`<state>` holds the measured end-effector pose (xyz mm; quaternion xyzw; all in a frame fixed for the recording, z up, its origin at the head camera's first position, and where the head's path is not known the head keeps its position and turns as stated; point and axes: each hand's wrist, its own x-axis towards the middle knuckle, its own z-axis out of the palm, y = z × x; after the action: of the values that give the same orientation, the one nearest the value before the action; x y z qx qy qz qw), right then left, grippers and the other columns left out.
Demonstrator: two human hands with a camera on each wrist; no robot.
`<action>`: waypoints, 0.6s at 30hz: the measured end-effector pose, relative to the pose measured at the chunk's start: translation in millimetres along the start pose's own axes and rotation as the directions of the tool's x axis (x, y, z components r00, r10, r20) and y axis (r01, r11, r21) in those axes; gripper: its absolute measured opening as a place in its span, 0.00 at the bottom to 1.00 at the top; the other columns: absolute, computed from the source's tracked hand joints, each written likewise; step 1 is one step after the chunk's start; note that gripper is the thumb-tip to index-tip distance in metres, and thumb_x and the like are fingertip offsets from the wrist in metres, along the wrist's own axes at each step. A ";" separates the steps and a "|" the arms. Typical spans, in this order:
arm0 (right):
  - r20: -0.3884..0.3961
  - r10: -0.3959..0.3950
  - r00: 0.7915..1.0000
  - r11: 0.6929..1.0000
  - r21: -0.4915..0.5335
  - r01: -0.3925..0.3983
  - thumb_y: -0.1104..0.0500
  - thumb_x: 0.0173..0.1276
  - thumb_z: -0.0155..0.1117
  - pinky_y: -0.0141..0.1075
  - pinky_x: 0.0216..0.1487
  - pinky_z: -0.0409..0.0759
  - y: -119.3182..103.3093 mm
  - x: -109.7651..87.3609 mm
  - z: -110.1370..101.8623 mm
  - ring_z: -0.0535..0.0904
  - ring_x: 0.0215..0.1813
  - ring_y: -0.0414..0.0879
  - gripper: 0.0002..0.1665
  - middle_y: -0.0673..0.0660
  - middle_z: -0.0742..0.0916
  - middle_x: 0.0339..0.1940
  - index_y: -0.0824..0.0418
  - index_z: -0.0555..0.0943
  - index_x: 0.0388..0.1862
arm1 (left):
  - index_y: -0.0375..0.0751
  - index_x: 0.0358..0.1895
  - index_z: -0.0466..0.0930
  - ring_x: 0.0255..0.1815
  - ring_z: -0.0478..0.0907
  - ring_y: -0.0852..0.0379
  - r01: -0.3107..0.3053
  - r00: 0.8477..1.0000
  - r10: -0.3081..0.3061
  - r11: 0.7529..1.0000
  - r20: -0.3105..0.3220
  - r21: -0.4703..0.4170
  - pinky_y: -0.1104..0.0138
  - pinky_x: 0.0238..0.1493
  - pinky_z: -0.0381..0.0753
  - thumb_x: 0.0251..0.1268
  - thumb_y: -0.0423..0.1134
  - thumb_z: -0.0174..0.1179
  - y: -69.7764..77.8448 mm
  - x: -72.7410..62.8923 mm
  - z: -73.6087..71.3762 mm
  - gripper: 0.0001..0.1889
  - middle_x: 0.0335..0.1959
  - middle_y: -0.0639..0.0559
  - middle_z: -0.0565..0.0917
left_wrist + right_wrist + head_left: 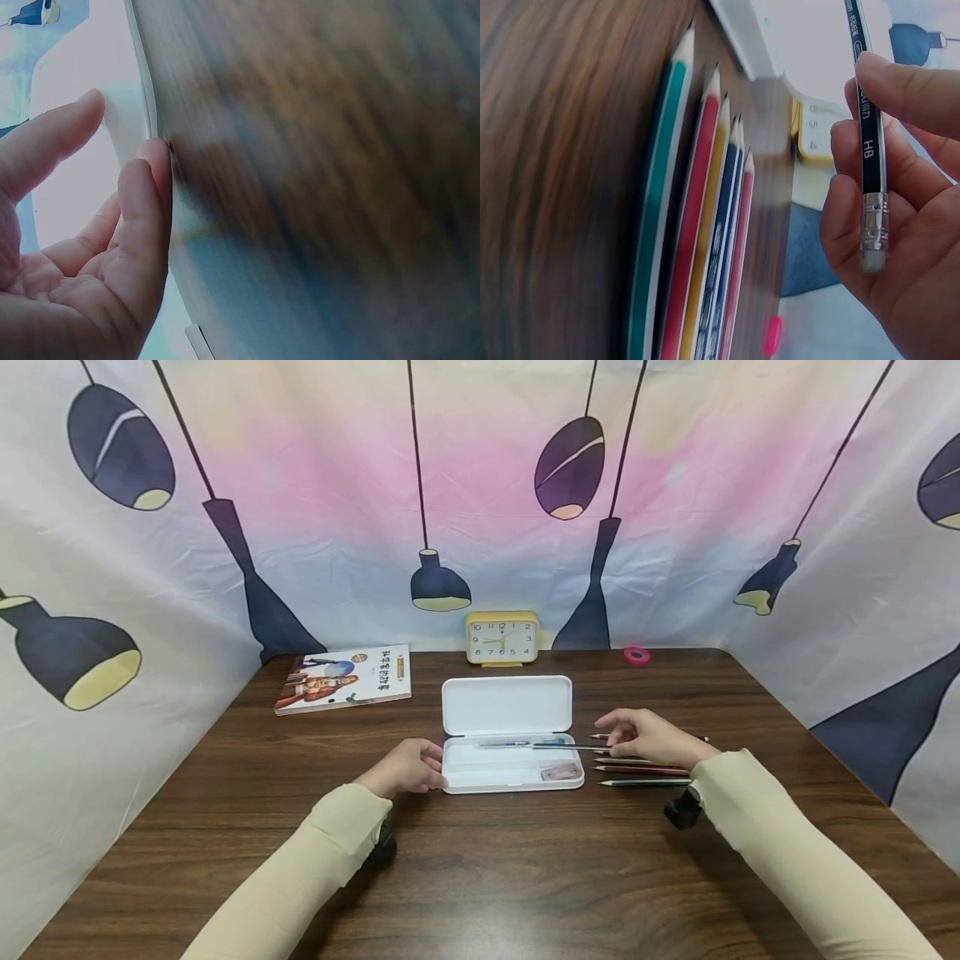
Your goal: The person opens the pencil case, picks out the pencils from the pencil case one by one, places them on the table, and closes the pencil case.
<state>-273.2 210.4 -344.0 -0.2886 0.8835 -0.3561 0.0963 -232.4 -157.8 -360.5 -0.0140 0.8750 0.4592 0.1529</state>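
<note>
A white pencil case (491,779) lies on the table with its lid up. Inside are a slim pen (504,744) along the back and a pinkish eraser (561,772) at the right. My left hand (408,767) touches the left end of the case, fingers loosely bent along its edge and thumb apart. Between thumb and fingers, my right hand (647,735) pinches a black HB pencil (871,142) with a white eraser tip. The front of this pencil reaches over the right part of the case. Several coloured pencils (694,240) lie beneath and beside the right hand, points toward the case.
A yellow clock (502,637) stands behind the case. At the back left lies an illustrated book (345,678), and a pink ring-shaped roll (637,655) sits at the back right. Patterned cloth (337,510) hangs around the wooden table (510,877).
</note>
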 end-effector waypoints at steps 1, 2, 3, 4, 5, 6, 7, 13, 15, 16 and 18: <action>-0.002 0.000 1.000 1.000 -0.005 0.000 0.68 0.56 0.60 0.34 0.32 0.73 1.7 -2.9 -1.4 0.72 0.30 0.44 0.23 0.52 0.79 0.27 0.70 0.70 0.51 | 0.29 0.49 0.69 0.32 0.74 0.53 0.004 1.000 -0.004 1.000 -0.002 0.000 0.63 0.32 0.77 0.43 0.26 0.64 0.4 0.0 0.0 0.25 0.35 0.43 0.76; -0.002 0.006 1.000 1.000 -0.002 -0.006 0.68 0.56 0.60 0.33 0.32 0.73 2.9 -5.4 -2.5 0.72 0.30 0.44 0.23 0.52 0.79 0.27 0.70 0.70 0.51 | 0.29 0.49 0.69 0.31 0.74 0.53 0.004 1.000 -0.004 1.000 0.000 0.002 0.64 0.32 0.77 0.43 0.26 0.64 0.7 -0.1 -0.1 0.25 0.35 0.43 0.76; -0.003 0.009 1.000 1.000 -0.001 -0.009 0.68 0.55 0.60 0.33 0.32 0.73 3.8 -7.9 -3.5 0.72 0.30 0.44 0.22 0.52 0.78 0.27 0.70 0.70 0.51 | 0.29 0.49 0.69 0.31 0.74 0.54 0.006 1.000 -0.006 1.000 0.000 0.001 0.64 0.32 0.77 0.43 0.26 0.64 0.9 -0.1 0.1 0.25 0.34 0.43 0.76; -0.003 0.014 1.000 1.000 0.000 -0.014 0.68 0.55 0.60 0.33 0.32 0.73 4.2 -10.3 -4.4 0.72 0.30 0.44 0.22 0.52 0.78 0.27 0.71 0.70 0.50 | 0.29 0.49 0.69 0.31 0.75 0.54 0.005 1.000 -0.005 1.000 0.002 0.002 0.64 0.32 0.77 0.43 0.26 0.64 1.3 -0.1 0.1 0.25 0.34 0.43 0.76; -0.002 0.017 1.000 1.000 0.005 -0.017 0.69 0.55 0.60 0.32 0.32 0.73 4.7 -12.3 -5.2 0.72 0.30 0.44 0.22 0.53 0.78 0.27 0.71 0.70 0.50 | 0.29 0.49 0.69 0.30 0.75 0.54 0.004 1.000 -0.004 1.000 0.004 0.001 0.64 0.32 0.77 0.43 0.26 0.64 1.4 0.0 0.3 0.25 0.34 0.43 0.76; -0.002 0.016 1.000 1.000 0.008 -0.016 0.69 0.55 0.60 0.32 0.32 0.73 5.1 -14.2 -5.9 0.72 0.30 0.44 0.23 0.53 0.78 0.27 0.72 0.70 0.50 | 0.28 0.49 0.68 0.30 0.75 0.54 0.002 1.000 -0.002 1.000 0.006 0.001 0.64 0.32 0.77 0.43 0.26 0.64 1.5 0.0 0.4 0.25 0.34 0.43 0.76; -0.001 0.016 1.000 1.000 0.011 -0.016 0.69 0.55 0.60 0.33 0.32 0.73 5.4 -15.9 -6.5 0.72 0.30 0.44 0.23 0.53 0.78 0.27 0.72 0.70 0.50 | 0.29 0.49 0.68 0.29 0.75 0.54 0.005 1.000 -0.005 1.000 0.006 -0.002 0.64 0.31 0.77 0.43 0.26 0.64 1.7 0.1 0.4 0.25 0.34 0.44 0.76; -0.005 0.029 1.000 1.000 -0.005 -0.029 0.70 0.54 0.60 0.32 0.31 0.72 8.7 -27.5 -9.7 0.72 0.29 0.43 0.23 0.53 0.79 0.27 0.73 0.69 0.50 | 0.28 0.50 0.68 0.29 0.75 0.55 0.003 1.000 -0.003 1.000 0.010 0.005 0.63 0.31 0.77 0.44 0.26 0.64 1.9 0.4 0.1 0.25 0.35 0.43 0.76; 0.004 0.032 0.999 0.999 -0.005 -0.032 0.69 0.55 0.60 0.32 0.31 0.72 10.8 -32.5 -10.4 0.72 0.29 0.42 0.23 0.53 0.79 0.27 0.73 0.69 0.50 | 0.29 0.50 0.68 0.29 0.75 0.55 0.006 1.000 -0.006 1.000 0.010 0.005 0.63 0.31 0.77 0.44 0.26 0.64 2.1 0.1 -0.2 0.25 0.34 0.44 0.76; 0.011 0.034 0.999 0.999 0.001 -0.034 0.69 0.55 0.60 0.32 0.32 0.72 12.3 -35.2 -10.7 0.72 0.29 0.42 0.23 0.53 0.79 0.27 0.73 0.69 0.50 | 0.29 0.50 0.68 0.29 0.75 0.55 0.010 1.000 -0.010 1.000 0.010 0.003 0.63 0.31 0.77 0.44 0.26 0.64 2.2 -0.1 -0.3 0.25 0.34 0.44 0.76; 0.030 0.030 0.999 0.999 0.017 -0.030 0.69 0.56 0.59 0.32 0.32 0.73 15.3 -40.5 -11.3 0.73 0.30 0.42 0.23 0.53 0.78 0.27 0.74 0.68 0.51 | 0.29 0.50 0.68 0.29 0.75 0.55 0.011 1.000 -0.011 1.000 0.011 0.005 0.63 0.32 0.77 0.44 0.27 0.64 2.2 -0.4 -0.6 0.25 0.34 0.44 0.76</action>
<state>-251.2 249.1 -347.7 -0.2798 0.8831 -0.3579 0.1172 -232.6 -157.0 -358.3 -0.0161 0.8752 0.4562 0.1603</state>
